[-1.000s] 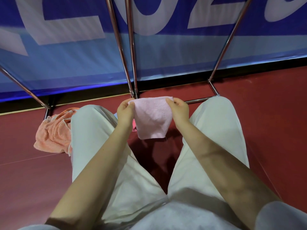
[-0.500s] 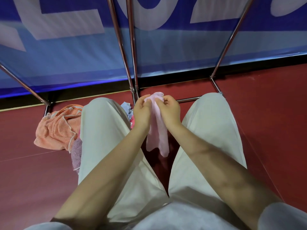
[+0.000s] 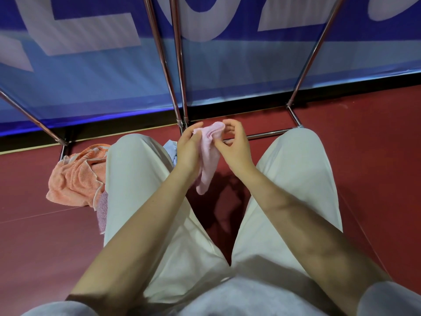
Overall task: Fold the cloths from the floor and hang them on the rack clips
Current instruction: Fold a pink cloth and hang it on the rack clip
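A small pink cloth (image 3: 208, 160) hangs folded into a narrow strip between my knees, above the red floor. My left hand (image 3: 188, 149) holds its upper left side against the palm and thumb. On the other side, my right hand (image 3: 235, 147) pinches the top edge, with the index finger curled over it and the thumb on its face. An orange cloth (image 3: 75, 179) lies crumpled on the floor left of my left leg, with a mauve cloth (image 3: 102, 210) partly under it. A bit of light blue cloth (image 3: 170, 149) shows behind my left hand. No rack clips are in view.
The rack's chrome legs (image 3: 180, 76) rise just beyond my hands, and a low crossbar (image 3: 266, 134) runs along the floor to the right. A blue banner wall (image 3: 91, 76) stands behind them. My legs in pale trousers (image 3: 136, 190) flank the cloth.
The pink cloth was spread wide between both hands. My hands came together and folded it in half, and it now hangs as a narrow strip. My right fingers have loosened at its top.
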`<state>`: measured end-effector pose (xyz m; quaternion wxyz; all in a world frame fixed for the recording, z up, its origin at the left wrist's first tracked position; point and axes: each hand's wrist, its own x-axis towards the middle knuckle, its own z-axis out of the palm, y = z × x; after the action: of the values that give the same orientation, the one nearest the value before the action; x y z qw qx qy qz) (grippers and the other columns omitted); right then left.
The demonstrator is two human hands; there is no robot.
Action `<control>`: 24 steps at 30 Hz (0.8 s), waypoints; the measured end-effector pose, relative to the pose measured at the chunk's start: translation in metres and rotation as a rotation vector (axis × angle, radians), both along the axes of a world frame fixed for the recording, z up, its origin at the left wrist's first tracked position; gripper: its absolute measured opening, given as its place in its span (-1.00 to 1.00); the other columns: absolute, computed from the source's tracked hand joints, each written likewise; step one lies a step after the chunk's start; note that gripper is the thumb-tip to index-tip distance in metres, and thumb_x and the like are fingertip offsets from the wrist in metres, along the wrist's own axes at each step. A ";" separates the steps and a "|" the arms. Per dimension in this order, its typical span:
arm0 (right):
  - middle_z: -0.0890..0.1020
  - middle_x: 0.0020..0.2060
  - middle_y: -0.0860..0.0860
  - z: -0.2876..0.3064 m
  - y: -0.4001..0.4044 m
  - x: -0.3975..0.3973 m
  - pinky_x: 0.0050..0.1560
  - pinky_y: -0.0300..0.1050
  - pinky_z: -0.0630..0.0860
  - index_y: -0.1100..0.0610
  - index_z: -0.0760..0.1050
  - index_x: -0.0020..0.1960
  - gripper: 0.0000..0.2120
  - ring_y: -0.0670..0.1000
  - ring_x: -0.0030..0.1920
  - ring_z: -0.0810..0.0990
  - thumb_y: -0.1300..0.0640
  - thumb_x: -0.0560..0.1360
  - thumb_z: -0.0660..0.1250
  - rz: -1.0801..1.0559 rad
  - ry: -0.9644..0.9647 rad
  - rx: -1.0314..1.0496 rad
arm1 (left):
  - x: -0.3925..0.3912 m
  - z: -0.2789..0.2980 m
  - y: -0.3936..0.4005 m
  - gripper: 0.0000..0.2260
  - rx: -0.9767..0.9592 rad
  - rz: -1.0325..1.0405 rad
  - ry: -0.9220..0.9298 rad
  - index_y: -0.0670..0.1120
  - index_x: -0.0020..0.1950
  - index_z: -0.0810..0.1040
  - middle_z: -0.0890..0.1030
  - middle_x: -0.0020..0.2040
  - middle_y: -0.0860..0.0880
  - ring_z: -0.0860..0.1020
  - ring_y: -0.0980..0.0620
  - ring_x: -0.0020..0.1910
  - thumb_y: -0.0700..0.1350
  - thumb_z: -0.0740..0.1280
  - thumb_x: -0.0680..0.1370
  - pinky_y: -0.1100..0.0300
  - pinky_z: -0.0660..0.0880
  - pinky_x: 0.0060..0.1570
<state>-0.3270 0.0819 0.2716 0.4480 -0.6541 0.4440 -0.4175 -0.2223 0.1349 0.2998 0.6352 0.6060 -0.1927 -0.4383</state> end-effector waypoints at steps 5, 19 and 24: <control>0.67 -0.05 -0.03 -0.002 -0.001 -0.002 0.01 -0.09 0.55 0.08 0.55 0.11 -0.68 -0.08 -0.04 0.62 -0.10 0.47 0.38 0.146 0.061 0.268 | 0.003 0.003 0.001 -0.79 -0.038 -0.050 -0.034 -0.16 0.21 0.54 0.64 0.04 -0.16 0.62 -0.03 0.02 -0.24 0.21 0.61 0.11 0.56 0.09; 0.67 -0.11 -0.06 0.016 0.008 -0.010 -0.05 -0.23 0.54 0.07 0.59 0.02 -0.81 -0.14 -0.09 0.62 -0.03 0.51 0.35 -0.044 -0.124 0.299 | -0.023 0.000 0.002 -0.69 -0.022 -0.138 -0.183 0.10 0.38 0.38 0.44 0.35 0.10 0.43 0.13 0.31 0.08 0.10 0.66 0.14 0.35 0.37; 0.63 -0.17 -0.10 0.018 0.006 -0.010 -0.13 -0.28 0.48 0.05 0.55 0.05 -0.77 -0.13 -0.11 0.59 -0.05 0.59 0.20 -0.024 -0.105 0.348 | -0.025 -0.010 0.002 -0.62 -0.052 -0.137 -0.415 -0.11 0.47 0.32 0.42 0.41 0.00 0.37 0.17 0.33 -0.23 0.16 0.64 0.46 0.31 0.26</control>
<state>-0.3374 0.0884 0.2901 0.5721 -0.5384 0.4934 -0.3734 -0.2471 0.1369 0.2902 0.5662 0.6522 -0.3709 -0.3412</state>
